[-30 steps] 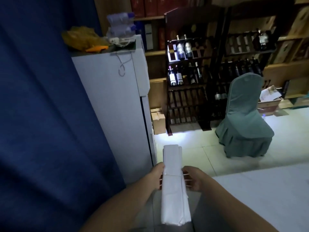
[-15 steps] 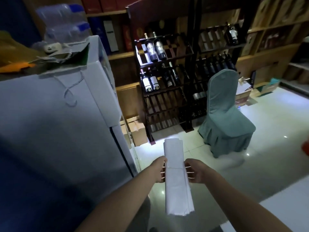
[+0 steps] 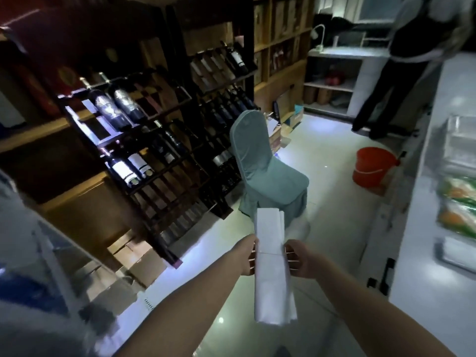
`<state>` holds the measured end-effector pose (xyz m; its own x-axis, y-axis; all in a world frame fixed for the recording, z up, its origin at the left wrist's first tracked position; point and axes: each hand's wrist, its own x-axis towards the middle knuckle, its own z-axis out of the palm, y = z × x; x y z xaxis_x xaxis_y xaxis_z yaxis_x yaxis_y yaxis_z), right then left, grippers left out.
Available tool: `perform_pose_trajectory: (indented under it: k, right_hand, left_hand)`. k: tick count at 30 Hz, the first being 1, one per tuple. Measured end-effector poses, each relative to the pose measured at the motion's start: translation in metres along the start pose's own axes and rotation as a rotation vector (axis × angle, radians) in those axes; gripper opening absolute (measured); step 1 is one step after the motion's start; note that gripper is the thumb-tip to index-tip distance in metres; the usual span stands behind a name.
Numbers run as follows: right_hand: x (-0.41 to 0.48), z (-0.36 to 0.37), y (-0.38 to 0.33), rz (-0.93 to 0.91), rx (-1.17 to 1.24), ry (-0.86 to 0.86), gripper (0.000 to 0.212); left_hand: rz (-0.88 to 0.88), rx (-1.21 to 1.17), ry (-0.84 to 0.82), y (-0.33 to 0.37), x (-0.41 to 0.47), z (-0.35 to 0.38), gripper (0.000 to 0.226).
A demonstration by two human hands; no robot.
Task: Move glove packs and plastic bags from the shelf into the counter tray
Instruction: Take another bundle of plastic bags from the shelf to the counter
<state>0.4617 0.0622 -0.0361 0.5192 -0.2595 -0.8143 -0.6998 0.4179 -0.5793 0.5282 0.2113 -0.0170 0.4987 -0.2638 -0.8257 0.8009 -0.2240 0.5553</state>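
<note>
Both arms reach out in front of the person, and a long, folded bundle of plastic bags (image 3: 273, 274) hangs in the air between the two hands, above the tiled floor (image 3: 334, 202) and well short of the tabletop (image 3: 412, 266) on the right. The left hand (image 3: 247, 258) grips one long edge near the middle and the right hand (image 3: 300, 262) grips the other, so the bundle is clamped from both sides. I'd say that is to stop the limp, slippery stack from fanning open or sagging while it is carried. Thin pale strands run from each hand to the bundle's edges. I cannot tell whether they are a band round the pack or only fingertips.

The bundle points away from the person, with its far end raised toward a covered chair (image 3: 260, 171) and its near end drooping. It touches nothing but the hands.

On the tabletop lie some clear wrapped things, a green and orange packet (image 3: 459, 210) and what looks like a shallow tray (image 3: 445, 260), all blurred. To my eye the carry is about half done: the bundle is off the shelf but not yet over the tabletop. A red bucket (image 3: 373, 167) stands on the floor beside the tabletop's edge, and another person (image 3: 401, 73) stands at the far end. Both need room as the carrier comes alongside.
</note>
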Motion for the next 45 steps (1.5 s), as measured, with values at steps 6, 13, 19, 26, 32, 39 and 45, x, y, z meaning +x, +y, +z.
perform_pose_trajectory:
  k: [6,13,19,26,32,39,45]
  right_hand:
    - [0.047,-0.029,-0.061,0.005,0.099,0.066,0.021]
    - [0.089,-0.079,-0.130,-0.015,0.226,0.107,0.028]
    - [0.105,-0.134,-0.162,-0.033,0.377,0.212,0.028]
    - [0.109,-0.213,-0.171,-0.068,0.589,0.376,0.015]
    - [0.086,-0.254,-0.163,-0.105,0.837,0.586,0.018]
    - [0.041,-0.275,-0.118,-0.151,1.158,0.780,0.018]
    - [0.001,-0.304,-0.060,-0.110,1.326,0.970,0.019]
  left_hand:
    - [-0.009,0.067,-0.050,0.068,0.055,0.044,0.013]
    - [0.003,0.166,-0.088,0.144,0.109,0.115,0.018]
    - [-0.005,0.322,-0.165,0.181,0.153,0.188,0.022]
    - [-0.051,0.575,-0.392,0.210,0.180,0.296,0.022]
    - [-0.062,0.864,-0.611,0.214,0.172,0.380,0.032]
    - [-0.035,1.199,-0.812,0.164,0.152,0.460,0.027]
    - [-0.049,1.394,-0.969,0.092,0.117,0.514,0.014]
